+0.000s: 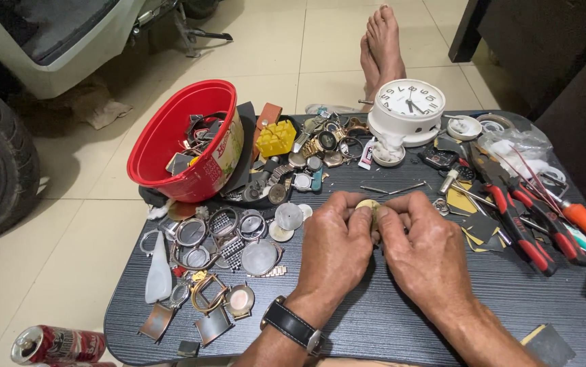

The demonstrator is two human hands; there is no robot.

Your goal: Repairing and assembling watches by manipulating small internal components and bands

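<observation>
Head view, two hands, left hand (337, 248), right hand (425, 251), one watch case (367, 205)

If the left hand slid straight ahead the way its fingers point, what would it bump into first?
Probably the small round watch part that the left hand already pinches together with the right hand. Past that lie thin metal tools, though depth is unclear.

bare tabletop (388, 319) near edge; watch parts (231, 238) left, pliers (524, 224) right block.

Bright, even indoor light, soft shadows, sharp focus, wide-angle edge distortion
</observation>
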